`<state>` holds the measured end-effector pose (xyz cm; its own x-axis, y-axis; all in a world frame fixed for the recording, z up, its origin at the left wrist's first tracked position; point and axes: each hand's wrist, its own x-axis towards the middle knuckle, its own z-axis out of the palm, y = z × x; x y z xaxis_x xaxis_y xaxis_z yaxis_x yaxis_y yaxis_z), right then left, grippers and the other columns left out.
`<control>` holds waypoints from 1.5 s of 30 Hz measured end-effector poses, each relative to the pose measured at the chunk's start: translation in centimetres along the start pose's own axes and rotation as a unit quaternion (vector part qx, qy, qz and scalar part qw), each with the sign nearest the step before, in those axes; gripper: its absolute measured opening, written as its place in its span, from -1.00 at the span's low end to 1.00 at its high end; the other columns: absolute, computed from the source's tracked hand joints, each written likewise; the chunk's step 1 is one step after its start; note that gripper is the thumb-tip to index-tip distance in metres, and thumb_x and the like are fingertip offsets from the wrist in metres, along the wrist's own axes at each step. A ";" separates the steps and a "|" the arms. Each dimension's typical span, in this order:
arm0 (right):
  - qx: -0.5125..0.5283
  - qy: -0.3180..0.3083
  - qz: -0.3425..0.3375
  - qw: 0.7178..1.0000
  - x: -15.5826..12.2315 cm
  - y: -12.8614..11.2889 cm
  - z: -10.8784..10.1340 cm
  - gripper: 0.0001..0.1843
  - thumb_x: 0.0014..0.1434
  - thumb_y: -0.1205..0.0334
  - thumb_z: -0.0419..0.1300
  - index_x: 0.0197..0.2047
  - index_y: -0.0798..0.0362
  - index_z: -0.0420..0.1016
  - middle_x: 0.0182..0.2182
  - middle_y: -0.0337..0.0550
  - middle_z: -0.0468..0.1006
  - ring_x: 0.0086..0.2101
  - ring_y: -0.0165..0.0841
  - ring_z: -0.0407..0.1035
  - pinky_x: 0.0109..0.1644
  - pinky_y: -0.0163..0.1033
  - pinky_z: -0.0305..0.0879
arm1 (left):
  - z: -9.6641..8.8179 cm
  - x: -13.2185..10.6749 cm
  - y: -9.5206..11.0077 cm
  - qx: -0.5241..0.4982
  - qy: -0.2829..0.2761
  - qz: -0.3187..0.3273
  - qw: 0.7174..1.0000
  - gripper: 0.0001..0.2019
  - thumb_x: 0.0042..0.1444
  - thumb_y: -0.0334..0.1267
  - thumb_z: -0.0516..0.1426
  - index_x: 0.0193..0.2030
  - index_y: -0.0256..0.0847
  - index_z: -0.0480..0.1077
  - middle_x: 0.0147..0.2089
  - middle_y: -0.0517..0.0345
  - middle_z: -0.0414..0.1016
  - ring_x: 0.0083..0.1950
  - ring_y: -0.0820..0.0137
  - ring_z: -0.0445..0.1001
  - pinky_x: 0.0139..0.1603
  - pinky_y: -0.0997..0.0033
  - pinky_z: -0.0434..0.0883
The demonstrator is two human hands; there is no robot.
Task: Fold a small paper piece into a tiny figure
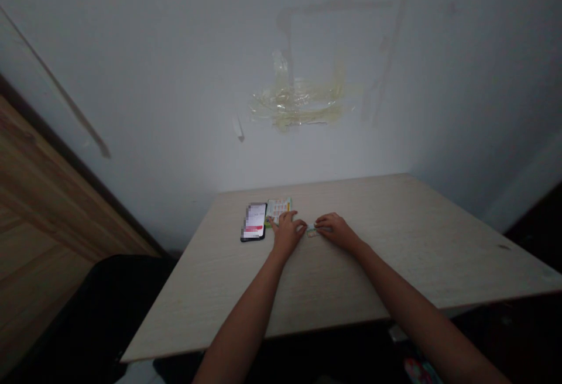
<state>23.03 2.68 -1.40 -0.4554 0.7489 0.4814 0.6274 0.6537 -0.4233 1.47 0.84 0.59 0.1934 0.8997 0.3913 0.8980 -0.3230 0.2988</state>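
A small, flat printed piece point(312, 233), pale with a greenish upper edge, lies on the table between my two hands. My right hand point(338, 232) comes in from the right, its fingers bent together and gripping the right end of that piece. My left hand point(286, 235) rests palm down to its left with fingers spread; its rightmost fingertips are close to the piece's left end, and contact is unclear. Partly under the left fingers is a printed sheet point(280, 205) with rows of small pictures and a green corner.
A phone point(253, 222) with a lit screen lies left of the sheet. The pale wooden table point(395, 267) meets a wall point(175, 79) carrying strips of clear tape point(302, 103). Left of the table are a dark object point(96, 296) and wooden panelling point(39, 226).
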 end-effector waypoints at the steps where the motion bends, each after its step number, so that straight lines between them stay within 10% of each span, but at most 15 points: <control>1: 0.000 -0.002 0.002 1.000 0.0 0.0 0.0 -0.80 0.21 0.22 0.21 -0.15 -0.07 0.65 -0.10 -0.11 0.61 -0.07 -0.23 0.42 0.08 -0.07 0.31 | 0.1 0.1 0.0 0.000 -0.002 -0.002 1.000 -0.90 0.17 -0.10 0.20 -0.21 0.13 0.56 0.26 0.18 0.35 0.33 0.07 0.16 0.28 -0.58 -0.30; 45: 0.003 -0.011 0.016 1.000 -0.2 -0.3 -0.5 -0.80 0.18 0.21 0.22 -0.15 -0.06 0.64 -0.10 -0.12 0.60 -0.06 -0.24 0.41 0.10 -0.07 0.28 | -1.4 -0.3 -0.1 0.051 -0.110 -0.014 0.993 -0.64 0.05 0.18 0.17 -0.01 0.28 0.48 0.42 0.22 0.15 0.44 -0.08 -0.01 0.24 -0.59 -0.36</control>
<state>23.22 2.32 -1.00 -0.4491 0.7712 0.4512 0.6375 0.6304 -0.4429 0.74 0.19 1.70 0.2396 0.9536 0.1822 0.9375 -0.2760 0.2120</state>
